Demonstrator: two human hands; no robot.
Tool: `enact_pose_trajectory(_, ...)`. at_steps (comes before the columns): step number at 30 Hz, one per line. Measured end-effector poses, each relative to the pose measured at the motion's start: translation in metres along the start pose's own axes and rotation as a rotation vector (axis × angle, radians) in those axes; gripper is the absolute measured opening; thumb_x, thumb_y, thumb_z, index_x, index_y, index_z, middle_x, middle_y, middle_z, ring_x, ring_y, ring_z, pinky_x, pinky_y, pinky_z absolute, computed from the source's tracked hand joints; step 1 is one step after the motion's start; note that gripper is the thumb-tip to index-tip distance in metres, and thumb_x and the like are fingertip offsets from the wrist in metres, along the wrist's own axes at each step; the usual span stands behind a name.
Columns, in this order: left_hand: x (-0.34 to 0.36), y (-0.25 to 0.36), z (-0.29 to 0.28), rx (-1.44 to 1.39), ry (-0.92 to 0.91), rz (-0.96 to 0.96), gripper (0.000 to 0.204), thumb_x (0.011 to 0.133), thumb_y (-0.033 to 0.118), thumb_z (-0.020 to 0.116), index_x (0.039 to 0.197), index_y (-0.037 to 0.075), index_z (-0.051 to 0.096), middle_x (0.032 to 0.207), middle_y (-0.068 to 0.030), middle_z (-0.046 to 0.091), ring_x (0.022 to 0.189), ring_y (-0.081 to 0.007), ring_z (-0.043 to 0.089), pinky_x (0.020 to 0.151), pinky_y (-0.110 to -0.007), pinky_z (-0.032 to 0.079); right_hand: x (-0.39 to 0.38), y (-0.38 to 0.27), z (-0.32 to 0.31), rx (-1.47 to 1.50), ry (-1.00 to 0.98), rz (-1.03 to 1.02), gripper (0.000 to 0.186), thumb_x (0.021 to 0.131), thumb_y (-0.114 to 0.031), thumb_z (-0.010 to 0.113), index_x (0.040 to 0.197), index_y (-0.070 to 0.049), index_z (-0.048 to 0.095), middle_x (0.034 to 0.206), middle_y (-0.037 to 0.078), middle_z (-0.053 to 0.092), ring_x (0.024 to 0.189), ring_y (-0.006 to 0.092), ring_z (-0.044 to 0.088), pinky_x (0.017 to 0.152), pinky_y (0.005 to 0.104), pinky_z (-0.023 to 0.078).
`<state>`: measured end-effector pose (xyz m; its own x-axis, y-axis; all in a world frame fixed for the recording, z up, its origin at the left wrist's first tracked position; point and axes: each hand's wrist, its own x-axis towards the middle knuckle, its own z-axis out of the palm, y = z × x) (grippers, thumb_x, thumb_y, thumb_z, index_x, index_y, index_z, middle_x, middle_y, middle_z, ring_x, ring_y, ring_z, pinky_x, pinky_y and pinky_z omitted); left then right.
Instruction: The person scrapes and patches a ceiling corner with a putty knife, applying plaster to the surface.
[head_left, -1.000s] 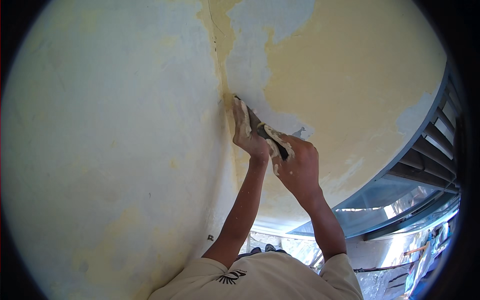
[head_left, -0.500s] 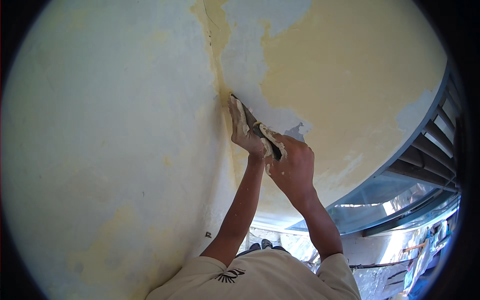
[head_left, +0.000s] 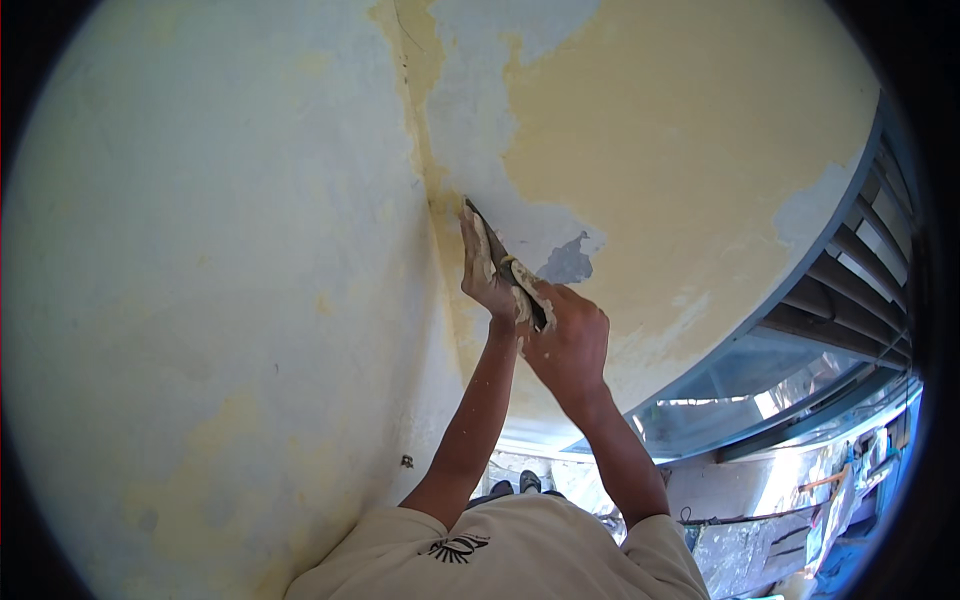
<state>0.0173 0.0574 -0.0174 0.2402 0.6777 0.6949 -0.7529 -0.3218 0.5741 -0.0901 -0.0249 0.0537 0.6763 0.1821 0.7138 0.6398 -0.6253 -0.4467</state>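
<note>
In front of the wall corner my two hands are close together. My left hand [head_left: 484, 285], smeared with pale putty, has its fingers along a long, dark, flat blade [head_left: 487, 232] and seems to grip it. Putty is spread along this blade's side. My right hand [head_left: 570, 335] is closed around a putty knife [head_left: 540, 314] with a dark lower part and thick putty on it. The knife meets the lower end of the flat blade. Behind them is the yellowish wall [head_left: 680, 130] with pale filled areas. A bare grey patch [head_left: 568, 261] shows just above my right hand.
A smooth whitish wall [head_left: 220, 250] stands close on my left, meeting the yellowish wall in a corner with a thin crack [head_left: 404, 60]. To the right are a window opening with dark bars [head_left: 850, 290] and a ledge [head_left: 740, 400]. My shoes [head_left: 529, 481] show below.
The view has shifted slightly, so the walls sit further left. My right hand has moved a little down and left, uncovering more of the grey patch. Both hands keep their hold.
</note>
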Motion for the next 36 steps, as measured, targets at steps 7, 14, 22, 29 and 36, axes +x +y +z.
enact_pose_trajectory(7,0.003,-0.006,0.003,0.074,-0.009,0.143,0.04,0.086,0.001,0.054,0.125,-0.004,0.046,0.132,-0.0207,0.043,0.126,-0.035,0.037,0.103,-0.044,0.032,-0.002,0.029,0.008,0.096,0.054,-0.037,0.028,0.065,0.001,0.062,0.093,0.003,0.063,0.077,0.019,0.063,0.064,0.0336,0.061,0.058,0.0328,0.049)
enact_pose_trajectory(14,0.008,0.002,-0.002,0.023,-0.09,0.091,0.042,0.086,0.0,0.053,0.127,-0.004,0.044,0.133,-0.0186,0.043,0.124,-0.0331,0.04,0.103,-0.04,0.033,-0.004,0.027,0.027,0.171,0.09,0.061,0.035,0.06,-0.005,0.067,0.094,0.002,0.062,0.078,0.018,0.063,0.065,0.0339,0.061,0.059,0.0354,0.049)
enact_pose_trajectory(22,0.005,-0.012,-0.015,0.093,-0.152,0.183,0.041,0.086,0.003,0.054,0.126,0.0,0.047,0.133,-0.0175,0.044,0.126,-0.0325,0.038,0.102,-0.039,0.035,-0.016,0.025,0.021,0.176,0.055,0.119,0.029,0.067,-0.003,0.065,0.095,0.003,0.063,0.079,0.021,0.063,0.069,0.0359,0.061,0.062,0.0343,0.049)
enact_pose_trajectory(29,0.018,-0.008,-0.012,0.17,-0.224,0.264,0.041,0.087,0.004,0.052,0.127,-0.003,0.044,0.134,-0.0184,0.042,0.126,-0.0326,0.037,0.103,-0.039,0.033,-0.005,0.024,0.019,0.239,0.089,0.132,0.033,0.061,-0.001,0.064,0.094,0.003,0.062,0.074,0.02,0.062,0.065,0.037,0.06,0.06,0.036,0.048)
enact_pose_trajectory(36,0.013,0.002,-0.007,0.194,-0.183,0.16,0.039,0.091,0.004,0.047,0.129,-0.003,0.042,0.134,-0.022,0.039,0.127,-0.0338,0.036,0.1,-0.037,0.037,-0.002,0.018,0.01,0.088,0.118,0.034,0.035,0.063,-0.008,0.065,0.098,-0.002,0.061,0.072,0.012,0.059,0.056,0.0289,0.058,0.051,0.0364,0.047)
